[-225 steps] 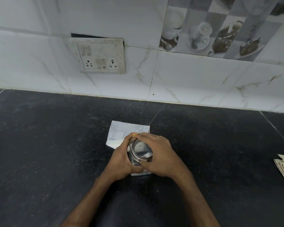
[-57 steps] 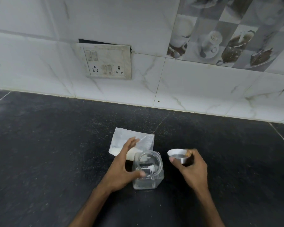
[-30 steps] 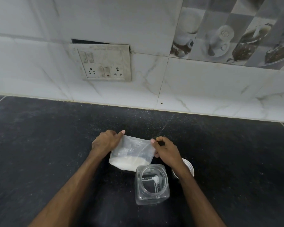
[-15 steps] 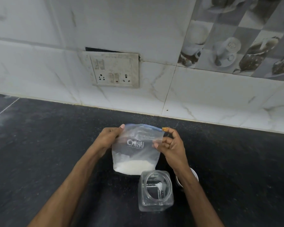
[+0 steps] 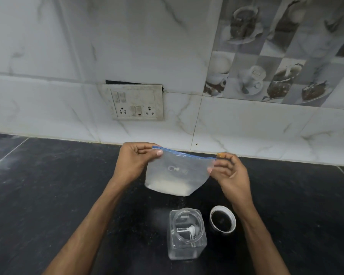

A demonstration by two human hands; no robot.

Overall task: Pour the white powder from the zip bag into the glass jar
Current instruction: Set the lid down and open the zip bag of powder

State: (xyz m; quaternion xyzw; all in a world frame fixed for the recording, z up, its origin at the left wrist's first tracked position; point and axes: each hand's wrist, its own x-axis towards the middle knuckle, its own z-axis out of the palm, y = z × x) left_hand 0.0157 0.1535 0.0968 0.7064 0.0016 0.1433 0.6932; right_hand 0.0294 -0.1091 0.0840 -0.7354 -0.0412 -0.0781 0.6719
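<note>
Bag: you're holding the zip bag [image 5: 177, 171] up in the air w/ both hands, over the black counter [image 5: 48, 195], well behind the jar.
Left hand: your left hand [image 5: 133, 163] is pinching the bag's top left corner, thumb & fingers closed on the blue zip strip [image 5: 179, 152].
Right hand: your right hand [image 5: 229, 171] is pinching the top right corner, by the orange slider tab [image 5: 220, 155].
Powder: white powder [image 5: 169, 187] is sitting low in the bag, at the bottom. Bag is hanging upright, top edge up.
Zip: can't tell if it's open or closed.
Jar: glass jar [image 5: 186, 235] is standing upright on the counter, near you, mouth open. A bit of white stuff is showing inside.
Lid: lid [image 5: 222, 219] is lying just right of the jar, inside facing up, partly under your right arm.
Wall: white tiles w/ a switch board [image 5: 135, 102] behind the counter.
</note>
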